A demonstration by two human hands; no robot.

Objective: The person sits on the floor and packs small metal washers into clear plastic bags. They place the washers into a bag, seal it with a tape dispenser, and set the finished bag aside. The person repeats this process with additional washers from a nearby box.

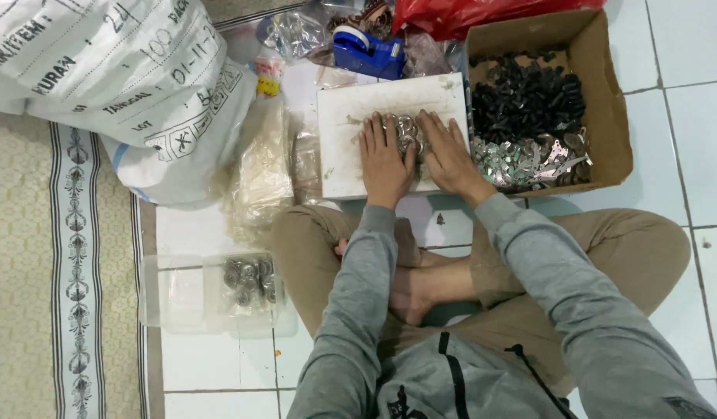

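A person sitting cross-legged presses the left hand (385, 159) and right hand (447, 151) flat, fingers extended and slightly spread, on a small heap of metal rings (406, 129) lying between and under both hands, equally near each, on a white board (339, 132).

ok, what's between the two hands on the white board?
Head view: a small heap of silvery metal rings lies between left hand and right hand on the white board.

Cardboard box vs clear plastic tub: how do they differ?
The cardboard box is brown, opaque and sits right of the hands, heaped with black and silvery parts. The clear plastic tub is see-through, lies left of the knee, holding only a few round metal pieces. Both are open-topped.
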